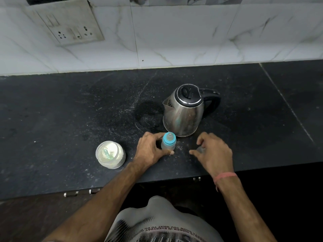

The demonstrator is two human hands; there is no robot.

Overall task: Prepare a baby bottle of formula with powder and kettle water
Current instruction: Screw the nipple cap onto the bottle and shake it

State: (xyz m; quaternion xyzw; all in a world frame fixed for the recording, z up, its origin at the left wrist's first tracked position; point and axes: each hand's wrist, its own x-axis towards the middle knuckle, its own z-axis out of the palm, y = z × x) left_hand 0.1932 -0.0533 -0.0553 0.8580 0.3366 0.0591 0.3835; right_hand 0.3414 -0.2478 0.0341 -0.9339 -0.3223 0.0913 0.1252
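A small baby bottle [168, 144] with a blue collar and a clear nipple stands upright on the black counter [70, 110], just in front of the kettle. My left hand [148, 151] wraps around the bottle's body from the left. My right hand [213, 154] hovers to the right of the bottle with its fingers apart, curled over a small clear cap [201, 150] lying on the counter. The steel kettle [183, 112] has its black lid shut, its spout to the left and its handle to the right. An open jar of white powder [110, 154] holds a pale green scoop.
A white tiled wall runs along the back, with a socket panel [73, 30] at the upper left. White powder specks and a damp patch [146, 112] mark the counter left of the kettle. The counter's front edge [174, 179] passes under my wrists.
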